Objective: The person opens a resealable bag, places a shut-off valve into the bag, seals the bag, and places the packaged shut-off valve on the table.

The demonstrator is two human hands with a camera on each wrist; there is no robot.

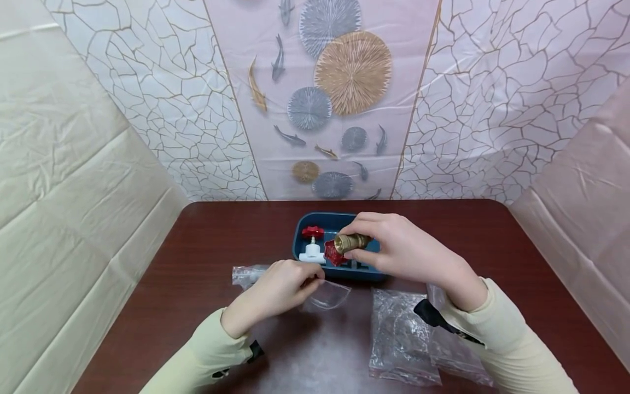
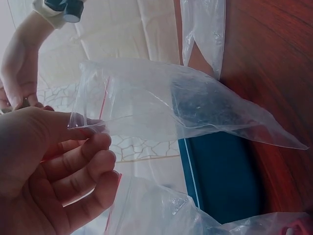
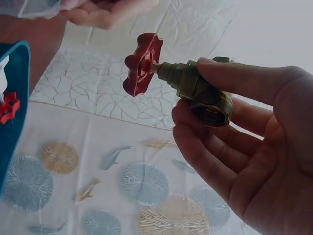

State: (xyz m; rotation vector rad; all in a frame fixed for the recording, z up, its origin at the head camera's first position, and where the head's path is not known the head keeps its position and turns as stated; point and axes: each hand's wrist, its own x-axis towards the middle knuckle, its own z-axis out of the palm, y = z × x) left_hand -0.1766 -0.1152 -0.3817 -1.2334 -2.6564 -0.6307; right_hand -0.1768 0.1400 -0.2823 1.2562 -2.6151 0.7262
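Observation:
My right hand [image 1: 394,241] holds a brass gate valve [image 1: 351,242] over the blue tray [image 1: 297,241]. In the right wrist view the valve's red handwheel [image 3: 143,63] points away from the palm, with the thumb and fingers around the brass body [image 3: 190,85]. Low in front of the tray, my left hand [image 1: 283,282] pinches the edge of a clear zip bag [image 2: 146,98] between thumb and forefinger. The bag hangs limp and see-through. A white valve with a red handle [image 1: 312,246] sits inside the tray at its left.
Flattened clear bags [image 1: 401,334] lie on the dark red table [image 1: 221,235] beneath my right forearm. Another plastic bag [image 1: 246,275] rests just left of my left hand. Patterned cloth walls [image 1: 187,109] stand behind and beside the table.

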